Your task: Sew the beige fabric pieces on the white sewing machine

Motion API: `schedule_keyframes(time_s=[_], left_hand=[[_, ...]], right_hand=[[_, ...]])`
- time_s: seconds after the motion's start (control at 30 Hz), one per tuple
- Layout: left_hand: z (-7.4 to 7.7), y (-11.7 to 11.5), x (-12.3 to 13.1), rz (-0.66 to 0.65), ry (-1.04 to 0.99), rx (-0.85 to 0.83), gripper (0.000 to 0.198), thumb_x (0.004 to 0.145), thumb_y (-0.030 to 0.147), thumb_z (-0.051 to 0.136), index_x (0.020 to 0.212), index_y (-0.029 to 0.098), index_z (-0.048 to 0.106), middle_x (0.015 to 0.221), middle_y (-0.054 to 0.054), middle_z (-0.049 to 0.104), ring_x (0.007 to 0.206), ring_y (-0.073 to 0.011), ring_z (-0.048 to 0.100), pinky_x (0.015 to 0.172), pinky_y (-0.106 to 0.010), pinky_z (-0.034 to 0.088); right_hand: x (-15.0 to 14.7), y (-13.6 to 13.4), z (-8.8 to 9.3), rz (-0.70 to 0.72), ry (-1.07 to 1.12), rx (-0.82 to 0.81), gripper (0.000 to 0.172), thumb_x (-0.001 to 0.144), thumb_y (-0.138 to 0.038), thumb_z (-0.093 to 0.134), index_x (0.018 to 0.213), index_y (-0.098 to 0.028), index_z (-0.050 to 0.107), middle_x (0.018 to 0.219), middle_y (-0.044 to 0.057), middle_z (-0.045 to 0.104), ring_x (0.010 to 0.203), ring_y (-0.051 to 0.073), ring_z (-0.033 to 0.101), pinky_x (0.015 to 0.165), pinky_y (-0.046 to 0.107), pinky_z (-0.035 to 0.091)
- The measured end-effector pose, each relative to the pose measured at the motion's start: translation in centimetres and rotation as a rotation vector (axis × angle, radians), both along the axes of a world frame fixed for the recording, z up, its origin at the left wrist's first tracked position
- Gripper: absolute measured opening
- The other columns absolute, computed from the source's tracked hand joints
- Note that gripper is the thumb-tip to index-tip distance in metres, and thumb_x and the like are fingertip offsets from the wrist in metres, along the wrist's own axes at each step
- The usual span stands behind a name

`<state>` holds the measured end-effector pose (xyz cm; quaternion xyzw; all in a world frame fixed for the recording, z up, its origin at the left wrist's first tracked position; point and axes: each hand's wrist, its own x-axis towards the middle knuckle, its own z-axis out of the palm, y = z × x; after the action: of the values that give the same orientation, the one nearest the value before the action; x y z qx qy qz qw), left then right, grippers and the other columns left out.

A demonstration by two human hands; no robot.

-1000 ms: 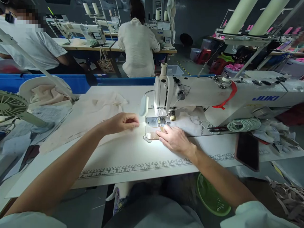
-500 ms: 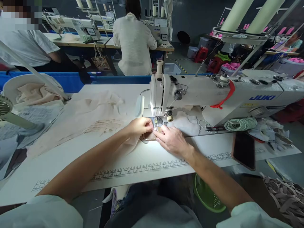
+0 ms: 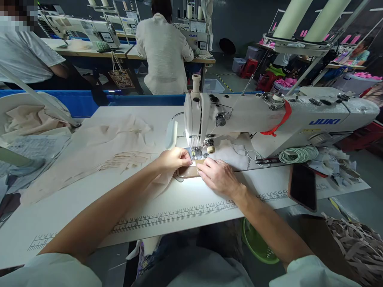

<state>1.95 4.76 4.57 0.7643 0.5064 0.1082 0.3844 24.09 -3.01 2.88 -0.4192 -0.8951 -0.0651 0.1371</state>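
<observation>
Left hand (image 3: 179, 157): thumb and forefinger are closing narrowly, seemingly pinching the pale fabric (image 3: 160, 184) just beside the needle area.
Right hand (image 3: 218, 175): fingers are lying together, slightly curled, near the presser foot (image 3: 196, 153); cannot tell if they are gripping anything.
Pale fabric: is draping from the left hand under its wrist, onto the counter (image 3: 191, 199).
Handling: probably being light, limp, thin; likely wrinkling or shifting easily rather than breaking.
Hold: edge pinching by the left hand is looking right, with flat fingertips steadying; fingers are sitting close to the needle area.
Fabric pile (image 3: 125, 160): is lying left of the left hand, layered edges showing.
Green basket (image 3: 260, 249): is standing below the right hand; contents not clear.
Brown box (image 3: 318, 235): is sitting right of and below the right hand, fabric strips (image 3: 356, 247) showing at it.
Grey bin (image 3: 348, 83): is standing far beyond the right hand, holding pink cloth (image 3: 366, 75).
</observation>
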Motion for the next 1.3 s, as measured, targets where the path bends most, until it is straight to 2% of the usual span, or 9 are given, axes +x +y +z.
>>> schedule_keyframes(time_s=[0.17,0.3,0.4,0.5,0.6,0.8,0.9,1.07,1.3], left_hand=[[-0.2,0.4,-0.1,-0.038,0.011,0.031,0.026,0.076,0.047,0.065,0.076,0.021,0.069,0.072,0.0,0.073,0.073,-0.02,0.067,0.066,-0.029,0.048],[0.0,0.3,-0.1,-0.065,0.105,0.099,0.024,0.081,0.044,0.066,0.083,0.021,0.071,0.079,0.0,0.075,0.077,-0.0203,0.068,0.067,-0.03,0.05],[-0.2,-1.0,-0.2,-0.096,0.164,0.442,0.02,0.091,0.035,0.061,0.092,0.018,0.071,0.097,-0.007,0.076,0.09,-0.0237,0.067,0.073,-0.034,0.053],[-0.9,-3.2,-0.5,-0.247,0.131,0.84,0.028,0.101,0.02,0.044,0.099,0.015,0.071,0.108,-0.014,0.074,0.1,-0.0255,0.065,0.083,-0.039,0.057],[-1.9,-5.2,-0.8,-0.391,0.107,1.009,0.035,0.103,0.013,0.037,0.111,0.012,0.071,0.111,-0.016,0.074,0.101,-0.0252,0.068,0.089,-0.04,0.061],[-3.0,-6.4,-1.0,-0.403,0.172,1.063,0.037,0.102,0.012,0.038,0.117,0.008,0.071,0.11,-0.016,0.074,0.103,-0.0266,0.07,0.092,-0.04,0.064],[-3.3,-6.0,-0.7,-0.376,0.205,1.052,0.036,0.1,0.014,0.041,0.119,0.006,0.07,0.113,-0.018,0.073,0.106,-0.0286,0.069,0.093,-0.041,0.064],[-3.7,-4.8,-0.1,-0.296,0.209,0.967,0.036,0.099,0.016,0.041,0.121,0.009,0.069,0.116,-0.02,0.071,0.109,-0.0311,0.066,0.091,-0.044,0.063],[-3.9,-4.2,0.2,-0.306,0.261,1.033,0.03,0.099,0.015,0.043,0.11,0.01,0.07,0.111,-0.017,0.071,0.103,-0.0279,0.065,0.089,-0.038,0.06]], right_hand=[[-0.4,0.0,0.3,-0.014,-0.038,-0.059,0.037,0.106,-0.027,0.044,0.129,-0.019,0.072,0.095,0.008,0.065,0.074,0.02,0.051,0.069,0.035,0.038],[-1.0,-0.1,0.3,-0.011,-0.071,-0.058,0.038,0.106,-0.027,0.045,0.133,-0.017,0.07,0.098,0.01,0.067,0.079,0.021,0.054,0.071,0.036,0.04],[-1.5,-0.1,0.1,0.006,-0.073,-0.054,0.033,0.106,-0.022,0.044,0.123,-0.014,0.071,0.096,0.01,0.067,0.083,0.022,0.056,0.072,0.036,0.04],[-1.6,0.1,-0.1,0.026,-0.067,-0.041,0.028,0.106,-0.022,0.045,0.11,-0.014,0.071,0.095,0.01,0.066,0.084,0.021,0.057,0.072,0.035,0.039],[-1.7,0.2,-0.2,0.033,-0.07,-0.027,0.027,0.107,-0.022,0.045,0.105,-0.015,0.071,0.094,0.009,0.065,0.084,0.021,0.056,0.072,0.035,0.039],[-1.6,0.1,0.1,0.031,-0.062,-0.028,0.031,0.106,-0.02,0.044,0.115,-0.013,0.073,0.092,0.009,0.066,0.081,0.021,0.056,0.071,0.035,0.039],[-1.1,0.4,0.1,0.011,-0.028,0.008,0.034,0.107,-0.021,0.043,0.118,-0.013,0.074,0.092,0.009,0.067,0.077,0.02,0.054,0.071,0.035,0.037],[0.1,1.5,-0.2,-0.106,0.038,0.053,0.032,0.105,-0.02,0.044,0.108,-0.016,0.076,0.091,0.008,0.069,0.071,0.019,0.053,0.071,0.036,0.036],[0.8,2.0,-0.4,-0.107,0.074,0.047,0.03,0.104,-0.017,0.045,0.108,-0.016,0.075,0.097,0.01,0.073,0.075,0.02,0.058,0.074,0.036,0.039]])
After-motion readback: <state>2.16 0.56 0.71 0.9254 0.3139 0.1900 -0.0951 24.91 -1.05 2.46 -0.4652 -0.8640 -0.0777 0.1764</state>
